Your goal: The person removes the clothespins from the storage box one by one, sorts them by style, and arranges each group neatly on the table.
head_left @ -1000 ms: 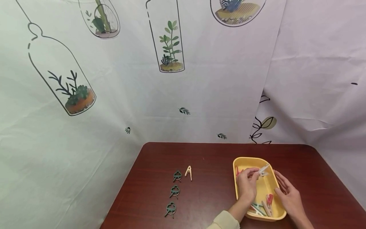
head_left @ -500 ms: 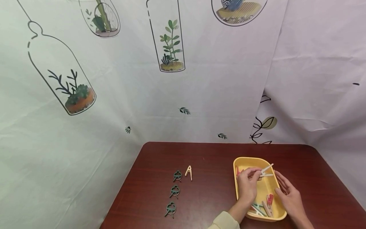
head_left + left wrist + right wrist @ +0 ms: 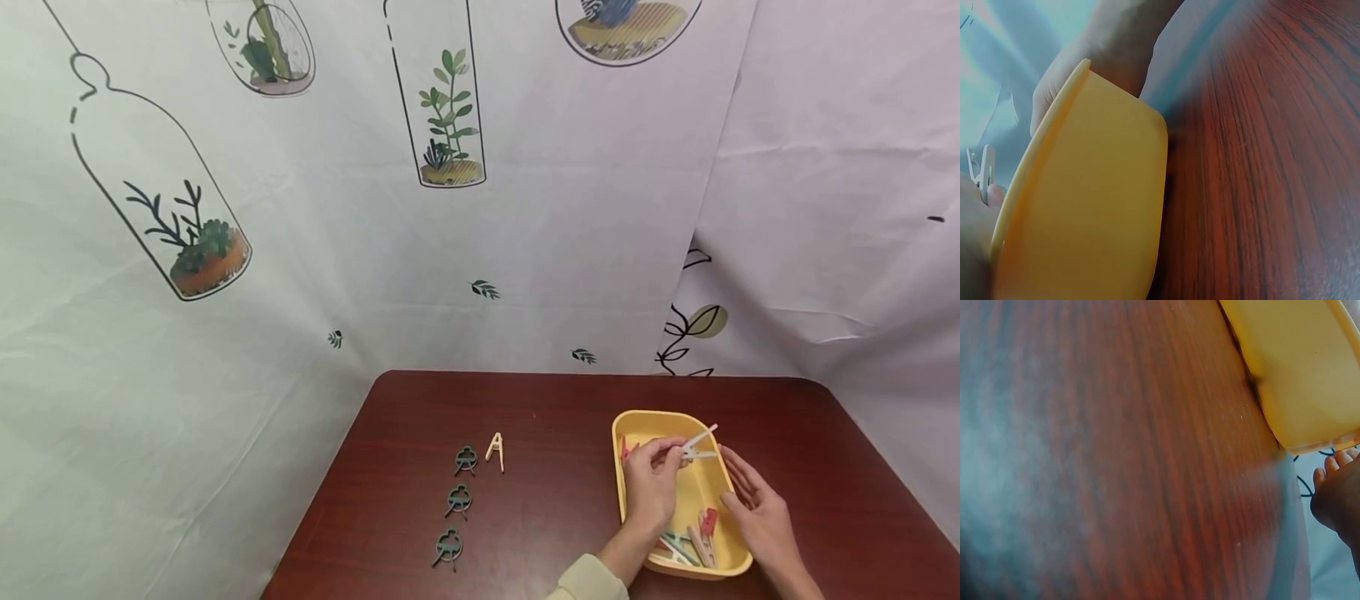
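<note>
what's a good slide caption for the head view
White clip in the left grip, above a yellow tray of clips.

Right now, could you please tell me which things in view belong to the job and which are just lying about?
Likely part of the job:
white clip, pinched in the left hand
yellow basket, right hand at its rim
clips inside the basket
three dark green clips, cream clip: set out nearby

Apparently just surroundings:
table
plant-patterned cloth behind it
</note>
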Action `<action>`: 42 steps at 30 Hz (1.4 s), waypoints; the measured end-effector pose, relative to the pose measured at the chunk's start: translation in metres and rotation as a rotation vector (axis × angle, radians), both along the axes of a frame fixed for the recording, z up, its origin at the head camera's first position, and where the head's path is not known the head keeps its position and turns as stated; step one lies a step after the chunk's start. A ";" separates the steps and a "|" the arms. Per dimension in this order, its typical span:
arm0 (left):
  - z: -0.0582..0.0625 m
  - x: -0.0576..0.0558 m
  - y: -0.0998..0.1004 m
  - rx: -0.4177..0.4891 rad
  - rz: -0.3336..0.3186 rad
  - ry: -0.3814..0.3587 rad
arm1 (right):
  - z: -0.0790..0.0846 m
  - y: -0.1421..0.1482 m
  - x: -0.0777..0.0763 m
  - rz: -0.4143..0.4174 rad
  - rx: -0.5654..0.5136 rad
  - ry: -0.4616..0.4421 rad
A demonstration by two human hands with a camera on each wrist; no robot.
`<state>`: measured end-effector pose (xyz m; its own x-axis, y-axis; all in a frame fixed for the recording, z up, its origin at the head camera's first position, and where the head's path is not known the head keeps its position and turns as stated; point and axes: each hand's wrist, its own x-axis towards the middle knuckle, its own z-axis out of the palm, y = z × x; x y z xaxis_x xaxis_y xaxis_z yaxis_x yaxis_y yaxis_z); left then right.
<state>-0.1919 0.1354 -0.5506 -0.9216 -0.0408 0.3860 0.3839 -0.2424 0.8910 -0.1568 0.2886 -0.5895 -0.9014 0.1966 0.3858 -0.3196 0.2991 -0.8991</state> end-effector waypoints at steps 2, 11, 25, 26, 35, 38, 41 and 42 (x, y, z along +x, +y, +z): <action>0.000 -0.001 0.000 0.011 -0.008 0.003 | 0.000 0.000 0.000 -0.008 0.015 -0.004; 0.004 0.001 -0.001 0.048 -0.004 0.009 | 0.002 -0.001 0.000 -0.017 0.040 0.006; 0.015 -0.004 -0.016 0.120 0.019 -0.006 | 0.001 0.000 0.002 -0.016 0.057 -0.022; 0.017 -0.005 -0.018 0.123 0.021 -0.010 | 0.001 0.001 0.002 -0.014 0.056 -0.022; 0.033 -0.016 -0.038 0.160 0.037 0.043 | 0.000 0.004 -0.003 0.007 0.035 0.015; 0.037 -0.020 -0.045 0.175 0.046 0.040 | 0.001 0.005 -0.004 0.009 0.041 0.005; 0.040 -0.024 -0.052 0.184 0.055 0.043 | 0.003 0.005 -0.004 0.010 0.052 -0.012; 0.041 -0.026 -0.054 0.186 0.061 0.048 | 0.003 0.005 -0.004 0.010 0.055 -0.017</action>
<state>-0.2177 0.0817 -0.5097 -0.8958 -0.1713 0.4100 0.4441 -0.3761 0.8132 -0.1605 0.2933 -0.5865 -0.9099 0.1662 0.3800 -0.3072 0.3455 -0.8867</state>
